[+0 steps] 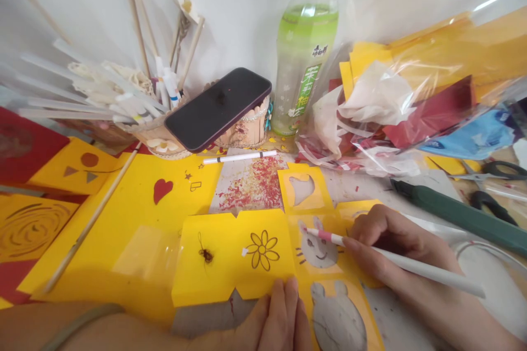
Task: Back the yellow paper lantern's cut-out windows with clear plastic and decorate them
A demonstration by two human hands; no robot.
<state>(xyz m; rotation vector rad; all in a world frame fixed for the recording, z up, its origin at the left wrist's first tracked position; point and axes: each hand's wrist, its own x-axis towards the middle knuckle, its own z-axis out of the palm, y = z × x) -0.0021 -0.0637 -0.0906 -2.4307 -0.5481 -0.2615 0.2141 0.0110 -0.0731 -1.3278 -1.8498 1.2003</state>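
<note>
My right hand (395, 263) grips a white marker (428, 271) with a pink front end. Its tip touches or hovers at the left ear of a rabbit face (320, 255), a cut-out shape in yellow card with drawn eyes, mouth and whiskers. My left hand (275, 321) lies flat, fingers stretched and close together, at the lower edge of a yellow notched card (224, 279). That card bears a drawn flower (262, 250) and a small dark knotted thread (206, 254). Beneath the rabbit is a bear-like cut-out (340, 321); above it, a bird-like one (302, 191).
A phone (220, 109) leans on craft-stick cups (247, 129) holding sticks and pens. Behind stand a green-labelled bottle (307, 55) and a clear bag of paper scraps (395, 104). A green-handled cutter (457, 214) and scissors (494, 173) lie right. A wooden stick (94, 216) crosses yellow paper left.
</note>
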